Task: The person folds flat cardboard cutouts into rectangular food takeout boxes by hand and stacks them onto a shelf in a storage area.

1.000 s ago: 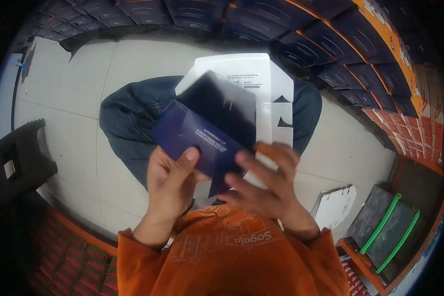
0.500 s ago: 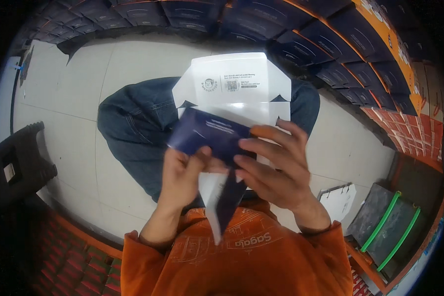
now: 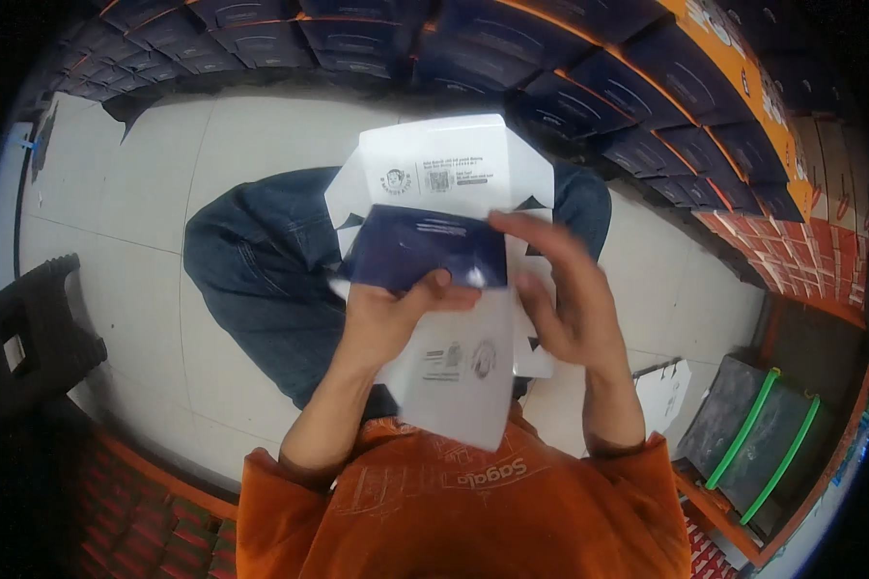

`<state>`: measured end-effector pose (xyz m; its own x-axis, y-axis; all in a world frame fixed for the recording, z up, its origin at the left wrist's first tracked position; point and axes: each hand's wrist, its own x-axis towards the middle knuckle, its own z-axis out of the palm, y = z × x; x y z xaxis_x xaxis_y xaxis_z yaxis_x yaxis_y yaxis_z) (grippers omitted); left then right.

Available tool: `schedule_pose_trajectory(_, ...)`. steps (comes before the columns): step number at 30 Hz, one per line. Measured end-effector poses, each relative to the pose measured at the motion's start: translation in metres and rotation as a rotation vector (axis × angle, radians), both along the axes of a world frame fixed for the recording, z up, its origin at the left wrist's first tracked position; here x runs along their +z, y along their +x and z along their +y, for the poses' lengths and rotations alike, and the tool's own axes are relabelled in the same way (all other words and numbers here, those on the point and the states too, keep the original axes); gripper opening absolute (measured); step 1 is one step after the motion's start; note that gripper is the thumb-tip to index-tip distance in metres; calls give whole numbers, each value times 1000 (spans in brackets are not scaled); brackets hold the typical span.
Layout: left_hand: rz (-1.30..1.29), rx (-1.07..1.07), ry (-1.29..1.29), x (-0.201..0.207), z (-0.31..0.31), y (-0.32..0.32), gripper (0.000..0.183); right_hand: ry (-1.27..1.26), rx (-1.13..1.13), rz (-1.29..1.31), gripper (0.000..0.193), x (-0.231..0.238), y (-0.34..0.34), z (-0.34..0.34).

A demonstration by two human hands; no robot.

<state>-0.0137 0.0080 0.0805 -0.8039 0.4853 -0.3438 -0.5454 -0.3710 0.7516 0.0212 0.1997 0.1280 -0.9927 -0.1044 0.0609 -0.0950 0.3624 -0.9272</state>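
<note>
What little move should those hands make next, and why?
Perhaps bring the right hand in to steady the blue carton's right edge: its fingers are spread there, while the left hand grips the lower left and a white panel hangs below.

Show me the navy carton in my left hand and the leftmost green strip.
Navy carton point(image 3: 425, 245): head view, on its dark blue panel.
Leftmost green strip point(image 3: 744, 428): head view, about midway along it.
</note>
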Motion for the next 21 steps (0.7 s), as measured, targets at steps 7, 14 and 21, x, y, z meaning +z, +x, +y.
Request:
schedule_pose_trajectory(7,512,21,-354,-23,2,14,40,733,179,189,45,21,2,7)
schedule_pose_trajectory(14,387,120,-342,-34,-5,22,49,850,288,413,38,14,7,-8)
schedule_pose_trajectory(21,402,-757,-555,-25,-42,16,55,551,468,45,64,28,-18,-21)
